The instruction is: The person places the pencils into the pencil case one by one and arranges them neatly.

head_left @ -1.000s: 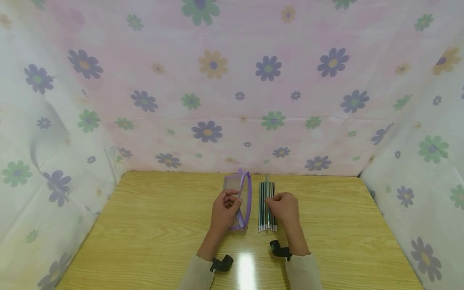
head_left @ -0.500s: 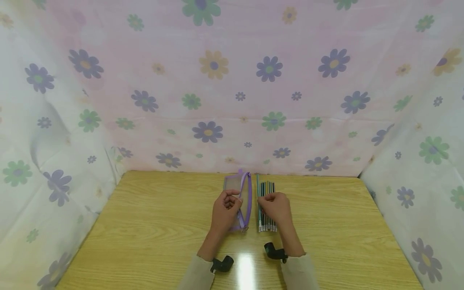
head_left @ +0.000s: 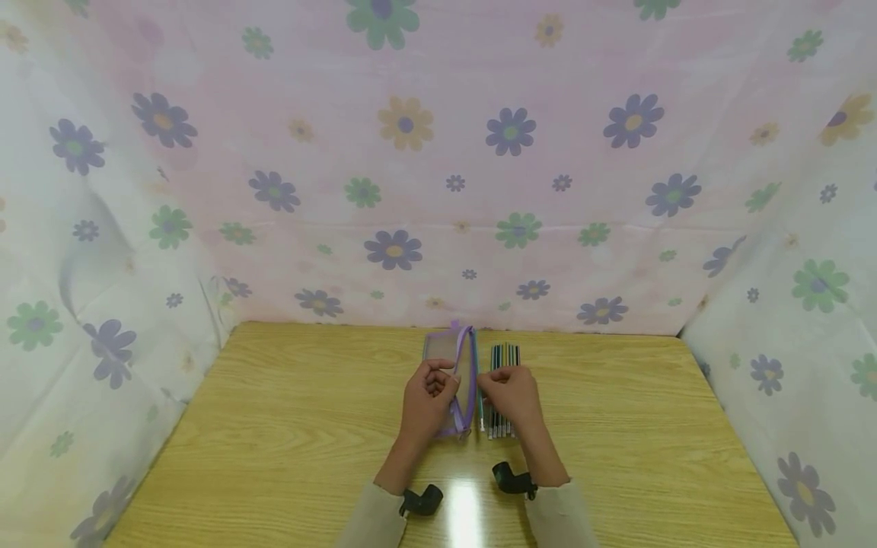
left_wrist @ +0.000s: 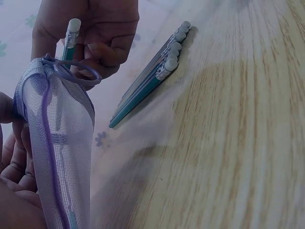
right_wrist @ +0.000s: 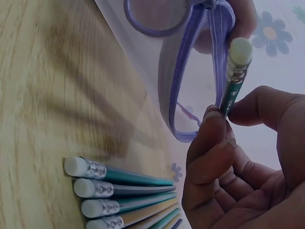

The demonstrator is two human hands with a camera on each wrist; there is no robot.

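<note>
My left hand [head_left: 428, 399] pinches the edge of a see-through mesh pencil case [left_wrist: 69, 143] with purple trim. Its zipped mouth gapes towards the right, and a purple ring [right_wrist: 155, 33] hangs at the near end. Between thumb and fingertips my right hand [head_left: 515, 392] holds a green pencil [right_wrist: 232, 93], its white eraser end pointing towards me. This pencil runs right alongside the case's mouth in the head view. Through the mesh a bit of teal shows low in the left wrist view. Just right of the case, several pencils [head_left: 505, 354] lie side by side, erasers near me.
The wooden table [head_left: 308, 426] ends at a flowered cloth [head_left: 438, 190] at the back, with more cloth on both sides. A black wrist camera [head_left: 421, 500] sits on the left wrist and another black camera [head_left: 512, 479] on the right.
My right hand has moved left from over the pencil row to the case's mouth, carrying one pencil away from the row. The left hand has stayed in place on the case.
</note>
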